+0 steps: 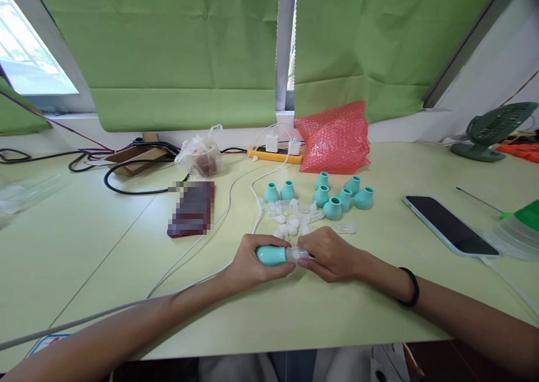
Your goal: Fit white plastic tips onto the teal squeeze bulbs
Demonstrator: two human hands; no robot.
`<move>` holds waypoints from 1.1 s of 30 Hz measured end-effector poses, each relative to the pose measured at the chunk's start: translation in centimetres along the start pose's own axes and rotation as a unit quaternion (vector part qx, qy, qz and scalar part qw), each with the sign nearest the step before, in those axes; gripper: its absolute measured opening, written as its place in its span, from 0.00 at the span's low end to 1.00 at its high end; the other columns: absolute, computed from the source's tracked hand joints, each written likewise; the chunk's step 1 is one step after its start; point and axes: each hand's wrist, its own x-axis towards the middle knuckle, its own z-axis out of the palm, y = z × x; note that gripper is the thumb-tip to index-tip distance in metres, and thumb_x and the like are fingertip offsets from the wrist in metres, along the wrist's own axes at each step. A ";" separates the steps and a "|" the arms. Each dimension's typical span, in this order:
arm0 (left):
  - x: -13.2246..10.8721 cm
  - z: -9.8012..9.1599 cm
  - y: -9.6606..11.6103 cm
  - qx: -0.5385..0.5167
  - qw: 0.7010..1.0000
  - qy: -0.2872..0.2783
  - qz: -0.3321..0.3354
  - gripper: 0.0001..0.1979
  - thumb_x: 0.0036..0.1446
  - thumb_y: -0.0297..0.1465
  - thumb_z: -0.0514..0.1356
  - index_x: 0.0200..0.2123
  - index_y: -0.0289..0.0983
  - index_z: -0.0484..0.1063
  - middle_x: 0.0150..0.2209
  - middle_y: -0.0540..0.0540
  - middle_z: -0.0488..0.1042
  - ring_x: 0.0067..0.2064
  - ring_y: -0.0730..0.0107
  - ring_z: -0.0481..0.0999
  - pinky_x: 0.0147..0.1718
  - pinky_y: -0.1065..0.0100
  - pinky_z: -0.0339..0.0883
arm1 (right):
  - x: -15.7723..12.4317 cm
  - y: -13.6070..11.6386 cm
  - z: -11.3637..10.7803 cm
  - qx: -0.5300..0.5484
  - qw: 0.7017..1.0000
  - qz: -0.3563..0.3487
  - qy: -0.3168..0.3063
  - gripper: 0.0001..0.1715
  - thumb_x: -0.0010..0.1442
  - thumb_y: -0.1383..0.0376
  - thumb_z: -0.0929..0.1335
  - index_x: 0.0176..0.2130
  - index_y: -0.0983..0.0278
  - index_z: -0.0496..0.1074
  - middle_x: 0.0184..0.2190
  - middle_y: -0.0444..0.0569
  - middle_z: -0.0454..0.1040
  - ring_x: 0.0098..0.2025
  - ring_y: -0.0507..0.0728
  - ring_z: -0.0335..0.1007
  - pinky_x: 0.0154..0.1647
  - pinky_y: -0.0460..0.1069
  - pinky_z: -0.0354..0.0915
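Observation:
My left hand (256, 258) is closed around a teal rubber squeeze bulb (270, 255), lying on its side above the front of the table. A clear plastic tube (292, 254) is fitted to the bulb's neck. The far end of that tube sits in the pinched fingers of my right hand (330, 255), which partly hide it. Just beyond my hands lie small white tips (291, 227) and several loose clear tubes (281, 208). Behind and to the right stand several more teal bulbs (333, 208) with open necks upward; another two (272, 192) stand further left.
A dark phone (192, 209) lies left, another phone (452, 224) right. White cables cross the table and my left forearm. At the back are a plastic bag (204, 156), a yellow power strip (273, 155), red bubble wrap (334, 140) and a green fan (488, 129).

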 end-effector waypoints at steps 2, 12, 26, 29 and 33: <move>-0.1 0.0 0.1 0.011 1.000 0.006 0.021 0.11 0.37 0.30 0.63 0.28 0.32 0.74 0.26 0.45 0.76 0.27 0.66 0.73 0.24 0.71 0.67 | -0.1 -0.2 0.3 0.012 1.000 0.024 0.001 0.17 0.60 0.60 0.51 0.27 0.65 0.58 0.17 0.44 0.62 0.17 0.50 0.52 0.20 0.47 0.43; -0.7 0.0 0.2 0.108 0.980 0.106 0.127 0.16 0.37 0.34 0.65 0.33 0.35 0.72 0.29 0.47 0.76 0.28 0.70 0.74 0.28 0.72 0.67 | 0.4 -1.9 0.0 0.133 0.972 0.192 -0.020 0.22 0.61 0.59 0.49 0.23 0.64 0.56 0.17 0.43 0.59 0.19 0.49 0.52 0.22 0.46 0.48; -1.1 0.1 -0.3 0.191 0.923 0.070 0.327 0.13 0.45 0.30 0.62 0.35 0.29 0.70 0.24 0.44 0.71 0.26 0.72 0.70 0.23 0.73 0.64 | 1.0 -3.6 -0.1 0.302 0.892 0.332 0.046 0.27 0.60 0.52 0.48 0.16 0.63 0.50 0.12 0.39 0.47 0.15 0.48 0.46 0.18 0.45 0.50; -0.7 0.1 0.0 0.149 0.958 0.060 0.239 0.11 0.44 0.31 0.62 0.31 0.30 0.72 0.22 0.45 0.70 0.23 0.74 0.69 0.22 0.74 0.63 | 0.8 -2.9 0.1 0.247 0.920 0.297 0.066 0.25 0.61 0.58 0.49 0.18 0.64 0.53 0.12 0.39 0.49 0.15 0.47 0.47 0.18 0.45 0.49; -0.3 0.1 0.1 0.088 0.987 0.014 0.134 0.10 0.41 0.32 0.62 0.28 0.31 0.73 0.21 0.47 0.70 0.22 0.75 0.68 0.22 0.74 0.61 | 0.5 -1.2 0.1 0.135 0.971 0.131 0.150 0.13 0.58 0.60 0.56 0.34 0.67 0.60 0.20 0.43 0.61 0.20 0.49 0.56 0.22 0.45 0.54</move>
